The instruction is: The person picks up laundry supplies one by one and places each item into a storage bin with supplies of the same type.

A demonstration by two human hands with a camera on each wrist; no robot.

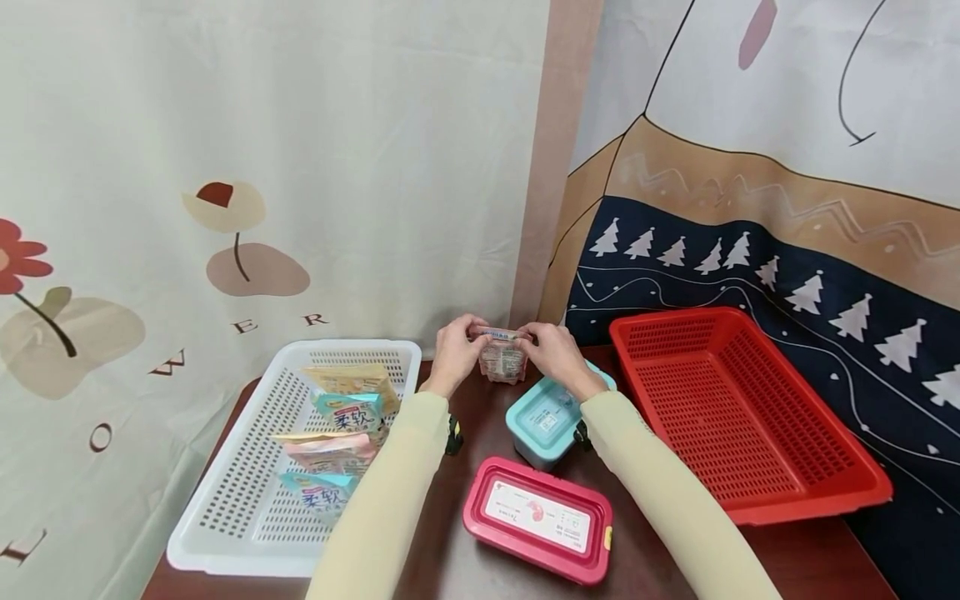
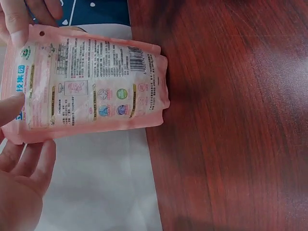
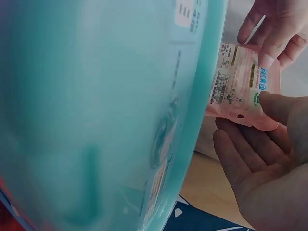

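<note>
A pink pouch with a printed back (image 1: 502,360) stands at the far side of the dark wooden table, between both hands. My left hand (image 1: 456,357) pinches one upper corner, thumb over the printed face and fingers behind. The right hand (image 1: 558,357) pinches the opposite upper corner. In the left wrist view, the pouch (image 2: 101,84) shows small text, a barcode and a small hole near its upper edge. The right wrist view has the right hand (image 3: 264,168) under the pouch's corner, while a teal lidded box (image 3: 96,106) hides part of the pouch.
Below the right forearm sits the teal lidded box (image 1: 546,421). Nearer is a dark pink lidded box (image 1: 538,518) with a white label. A white basket (image 1: 225,467) on the left holds several upright pouches (image 1: 348,410). On the right lies a red basket (image 1: 720,408). Curtains hang behind.
</note>
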